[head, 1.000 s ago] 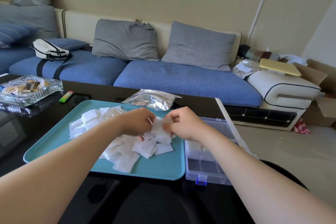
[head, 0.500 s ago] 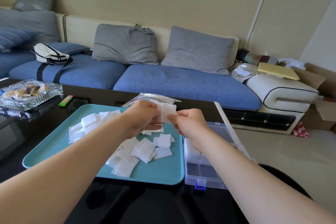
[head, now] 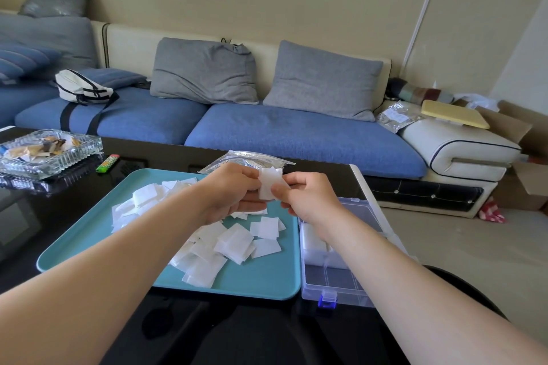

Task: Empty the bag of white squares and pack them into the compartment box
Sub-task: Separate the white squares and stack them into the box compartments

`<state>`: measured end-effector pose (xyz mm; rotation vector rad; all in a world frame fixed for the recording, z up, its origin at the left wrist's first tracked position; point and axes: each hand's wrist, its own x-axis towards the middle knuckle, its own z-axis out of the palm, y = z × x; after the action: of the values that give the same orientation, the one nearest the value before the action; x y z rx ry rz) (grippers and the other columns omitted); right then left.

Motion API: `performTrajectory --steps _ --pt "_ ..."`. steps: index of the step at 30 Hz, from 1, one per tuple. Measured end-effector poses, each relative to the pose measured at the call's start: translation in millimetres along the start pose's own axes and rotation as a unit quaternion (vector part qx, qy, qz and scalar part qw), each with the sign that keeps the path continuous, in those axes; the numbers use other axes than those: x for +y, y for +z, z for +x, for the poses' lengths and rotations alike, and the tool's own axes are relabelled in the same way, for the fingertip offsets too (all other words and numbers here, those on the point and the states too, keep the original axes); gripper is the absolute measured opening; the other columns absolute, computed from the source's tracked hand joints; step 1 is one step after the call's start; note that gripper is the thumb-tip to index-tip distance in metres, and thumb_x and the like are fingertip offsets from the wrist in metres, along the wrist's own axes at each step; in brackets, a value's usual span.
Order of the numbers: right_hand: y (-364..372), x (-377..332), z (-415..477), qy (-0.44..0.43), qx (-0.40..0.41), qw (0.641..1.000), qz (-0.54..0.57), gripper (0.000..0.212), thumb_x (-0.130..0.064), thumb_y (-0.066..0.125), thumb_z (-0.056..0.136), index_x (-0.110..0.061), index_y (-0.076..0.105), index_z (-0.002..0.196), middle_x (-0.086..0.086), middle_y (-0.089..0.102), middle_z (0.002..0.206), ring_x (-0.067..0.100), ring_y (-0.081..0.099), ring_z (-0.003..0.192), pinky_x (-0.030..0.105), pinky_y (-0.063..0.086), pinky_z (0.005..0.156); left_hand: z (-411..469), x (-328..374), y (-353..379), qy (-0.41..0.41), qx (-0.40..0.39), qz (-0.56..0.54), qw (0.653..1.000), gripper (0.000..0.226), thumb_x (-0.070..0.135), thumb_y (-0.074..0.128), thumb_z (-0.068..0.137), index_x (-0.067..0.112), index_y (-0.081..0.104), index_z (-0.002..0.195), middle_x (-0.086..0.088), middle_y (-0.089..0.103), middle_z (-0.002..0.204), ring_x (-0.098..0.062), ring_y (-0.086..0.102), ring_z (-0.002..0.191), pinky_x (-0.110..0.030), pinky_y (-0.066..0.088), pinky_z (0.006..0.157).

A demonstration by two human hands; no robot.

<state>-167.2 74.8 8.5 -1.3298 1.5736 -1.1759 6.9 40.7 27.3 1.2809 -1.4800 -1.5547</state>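
left hand (head: pixel 234 192), right hand (head: pixel 308 198) pinch stack of white squares (head: pixel 268 184), now lifted above tray (head: pixel 267 284) pile; judged ready for compartment box (head: pixel 341 284) beside tray.

Both bare forearms reach forward from the lower corners and converge, with the left hand (head: pixel 232 191) and the right hand (head: pixel 310 198) raised close together, fingers curled, each pinching one side of a small stack of white squares (head: pixel 268 182) held between them.
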Motion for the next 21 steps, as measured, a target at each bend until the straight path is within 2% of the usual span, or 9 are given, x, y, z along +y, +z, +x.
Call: performTrajectory --steps 7,12,21 --pt "1.5 -0.9 5.5 0.032 -0.041 0.996 0.071 0.03 -0.015 0.072 0.097 -0.019 0.073 0.127 0.001 0.075 0.092 0.009 0.066 0.067 0.026 0.054 0.065 -1.3 1.1 -0.7 -0.001 -0.001 -0.02 1.0 0.028 0.006 0.045 0.11 0.001 0.066 0.128 -0.018 0.077 0.113 -0.027 0.077 0.104 -0.047 0.06 0.097" --pt "1.9 -0.8 4.5 0.028 -0.043 0.998 0.047 0.036 -0.018 0.073 0.097 -0.02 0.07 0.133 0.002 0.075 0.1 0.011 0.066 0.072 0.026 0.054 0.067 -1.6 2.5 -1.1 -0.009 -0.007 -0.023 1.0 0.027 0.003 0.044 0.108 0.0 0.066 0.125 -0.019 0.077 0.112 -0.029 0.077 0.103 -0.049 0.06 0.098" --pt "1.2 -1.1 2.1 0.02 -0.032 0.999 0.018 0.029 -0.018 0.069 0.1 -0.022 0.071 0.129 0.002 0.076 0.101 0.011 0.066 0.071 0.027 0.054 0.068 -1.7 2.2 -2.4 -0.008 -0.024 -0.029 0.999 0.026 0.005 0.046 0.108 0.001 0.063 0.128 -0.02 0.076 0.113 -0.03 0.077 0.102 -0.051 0.059 0.098"
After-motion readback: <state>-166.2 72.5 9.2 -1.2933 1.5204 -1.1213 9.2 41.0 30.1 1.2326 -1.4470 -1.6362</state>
